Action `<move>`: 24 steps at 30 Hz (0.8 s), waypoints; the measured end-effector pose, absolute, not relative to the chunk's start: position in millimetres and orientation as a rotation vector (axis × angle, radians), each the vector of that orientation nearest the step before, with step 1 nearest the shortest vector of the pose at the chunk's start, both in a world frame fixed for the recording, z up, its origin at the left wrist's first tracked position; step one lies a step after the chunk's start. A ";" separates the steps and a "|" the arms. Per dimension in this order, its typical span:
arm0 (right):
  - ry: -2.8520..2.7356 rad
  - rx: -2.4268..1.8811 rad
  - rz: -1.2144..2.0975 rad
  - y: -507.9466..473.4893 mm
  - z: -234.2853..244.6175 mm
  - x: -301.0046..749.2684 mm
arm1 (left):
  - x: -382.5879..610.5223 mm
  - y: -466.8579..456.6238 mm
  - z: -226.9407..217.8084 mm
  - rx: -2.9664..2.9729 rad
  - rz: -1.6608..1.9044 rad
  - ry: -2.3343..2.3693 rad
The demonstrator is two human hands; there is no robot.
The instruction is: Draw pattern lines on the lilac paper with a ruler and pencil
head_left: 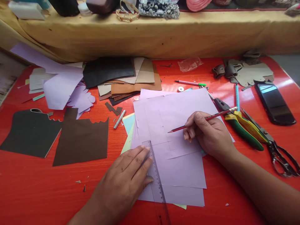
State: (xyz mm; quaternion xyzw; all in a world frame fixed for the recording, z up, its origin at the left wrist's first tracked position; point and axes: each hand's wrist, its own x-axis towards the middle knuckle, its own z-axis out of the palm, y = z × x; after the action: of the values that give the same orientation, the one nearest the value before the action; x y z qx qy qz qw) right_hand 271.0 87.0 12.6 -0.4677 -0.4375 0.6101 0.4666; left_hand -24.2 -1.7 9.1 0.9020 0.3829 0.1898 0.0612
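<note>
Pencil [201,120] pinched in the right hand [208,134], tip on lilac paper [182,168] mid-frame. Left hand [128,178] lies spread, fingers pressing a ruler [158,184] flat

A red-orange table [28,187] with a wood-grain finish fills nearly the whole view. Along its far edge stands a higher ledge [35,18] draped in a mustard-yellow cloth [164,34], which hangs in soft folds down to the tabletop. Past the table's far right corner a strip of grey floor [289,64] shows. Beyond the left edge lies a pale, worn surface [9,72], too cropped to identify. Even daylight falls from the right, leaving a bright sheen [287,82] near the right edge.
</note>
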 end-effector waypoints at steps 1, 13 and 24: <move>-1.078 -1.150 1.496 87.0 12.5 271.0 | -24.4 -2.3 9.1 2.731 0.570 1.160; -1.099 -1.195 1.450 87.2 14.9 268.7 | -23.5 -7.8 6.5 2.754 0.565 1.181; -1.083 -1.189 1.447 87.8 13.2 267.9 | -21.7 -10.1 5.1 2.785 0.543 1.199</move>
State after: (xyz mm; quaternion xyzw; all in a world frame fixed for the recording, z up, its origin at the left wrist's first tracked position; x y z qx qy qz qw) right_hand 267.9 87.8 13.2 -0.4850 -0.4420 0.5904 0.4699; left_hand -21.7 -10.1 5.1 0.9037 0.3891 0.1762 0.0308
